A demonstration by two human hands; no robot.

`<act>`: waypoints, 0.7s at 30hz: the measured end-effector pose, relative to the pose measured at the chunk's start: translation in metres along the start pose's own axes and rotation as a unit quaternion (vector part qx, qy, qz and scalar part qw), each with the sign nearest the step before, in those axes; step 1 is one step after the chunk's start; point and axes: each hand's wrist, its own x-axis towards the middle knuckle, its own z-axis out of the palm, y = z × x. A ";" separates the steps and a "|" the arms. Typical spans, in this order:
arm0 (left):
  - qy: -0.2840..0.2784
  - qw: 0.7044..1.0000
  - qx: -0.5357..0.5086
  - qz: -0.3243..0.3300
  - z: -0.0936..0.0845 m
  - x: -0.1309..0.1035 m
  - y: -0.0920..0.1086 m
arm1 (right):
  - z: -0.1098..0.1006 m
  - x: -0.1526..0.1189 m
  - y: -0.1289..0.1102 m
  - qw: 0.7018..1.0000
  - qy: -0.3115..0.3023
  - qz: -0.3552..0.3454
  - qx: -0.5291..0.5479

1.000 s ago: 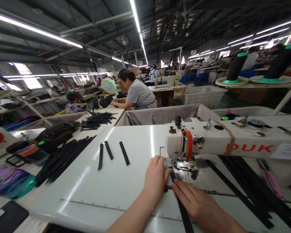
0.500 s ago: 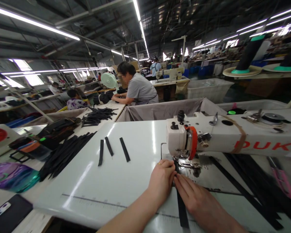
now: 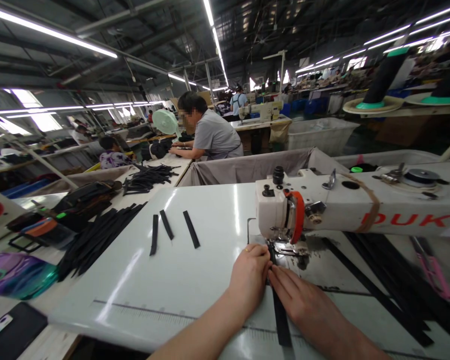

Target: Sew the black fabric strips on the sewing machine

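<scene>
A black fabric strip [image 3: 281, 320] runs from under the needle area of the white sewing machine [image 3: 345, 200] toward me. My left hand [image 3: 250, 270] is closed on the strip's left side close to the presser foot, thumb and fingers bunched together. Against the right side of the same strip, my right hand [image 3: 298, 292] presses with its fingers held together, their tips nearly meeting the left hand. The exact grip of the fingertips is partly hidden. The metal presser foot and guide [image 3: 287, 250] sit just beyond both hands.
Three short black strips [image 3: 172, 230] lie on the white tabletop [image 3: 135, 280]. Long black strips [image 3: 393, 280] and pink-handled scissors [image 3: 433, 272] are at right. Left are a strip pile [image 3: 101, 235], a purple bag [image 3: 15, 275] and a phone [image 3: 15, 330]. A co-worker [image 3: 213, 130] works ahead.
The whole view has shifted slightly. Both hands stay at the strip by the presser foot, with hardly any visible movement.
</scene>
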 end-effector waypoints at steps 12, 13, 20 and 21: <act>0.014 1.000 -0.018 -0.019 0.002 0.002 0.000 | 0.006 -0.003 0.005 0.997 -0.037 0.032 0.062; 0.014 1.000 -0.017 -0.019 0.002 0.002 0.000 | 0.006 -0.003 0.005 0.997 -0.039 0.037 0.063; 0.019 0.999 -0.029 -0.031 0.001 0.006 0.000 | 0.007 -0.001 0.015 0.994 -0.031 0.071 0.079; 0.021 0.999 -0.031 -0.031 0.001 0.006 -0.001 | 0.007 -0.002 0.016 0.993 -0.028 0.070 0.090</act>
